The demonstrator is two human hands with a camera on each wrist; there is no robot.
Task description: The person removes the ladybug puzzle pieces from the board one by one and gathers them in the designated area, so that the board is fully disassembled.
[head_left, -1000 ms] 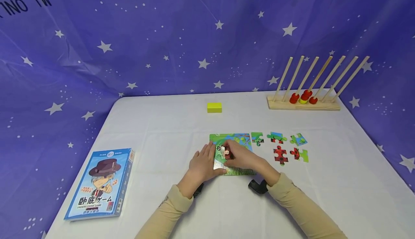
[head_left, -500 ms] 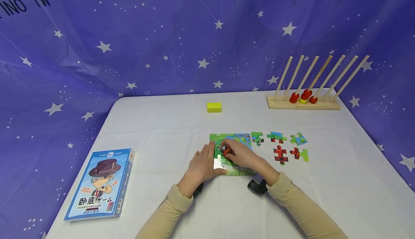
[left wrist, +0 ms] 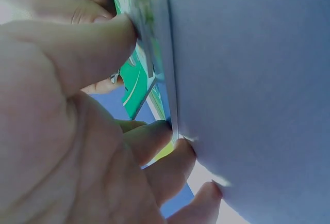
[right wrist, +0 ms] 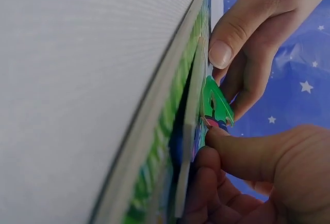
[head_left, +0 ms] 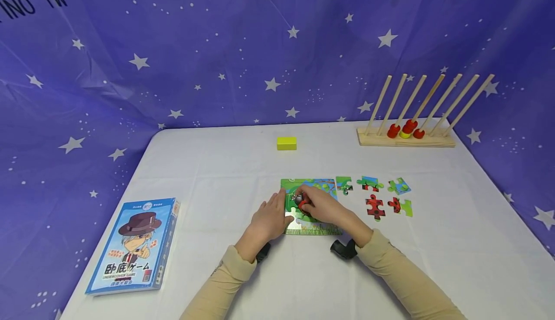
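Observation:
A jigsaw board [head_left: 312, 232] with a green and blue picture lies flat on the white tabletop. My right hand [head_left: 324, 207] is over the middle of it, pinching a puzzle piece [right wrist: 219, 102] between thumb and fingers. Green, red and black print shows on this piece, and in both wrist views it stands tilted off the board. My left hand [head_left: 270, 218] rests along the board's left edge, its fingers [left wrist: 165, 170] nearly straight and the thumb touching the rim. Loose pieces with red ladybird parts, such as one puzzle piece [head_left: 375, 208], lie to the right of the board.
At the back right stands a wooden peg rack [head_left: 377, 140] with several red beads and a yellow one. A yellow block [head_left: 286, 143] sits behind the board. The blue game box [head_left: 132, 247] lies at the left. Starry purple cloth [head_left: 225, 60] hangs behind the table.
The piece in my right hand has tipped from a shiny glare to showing its red and black print. My left thumb has drawn back from the board's front left corner.

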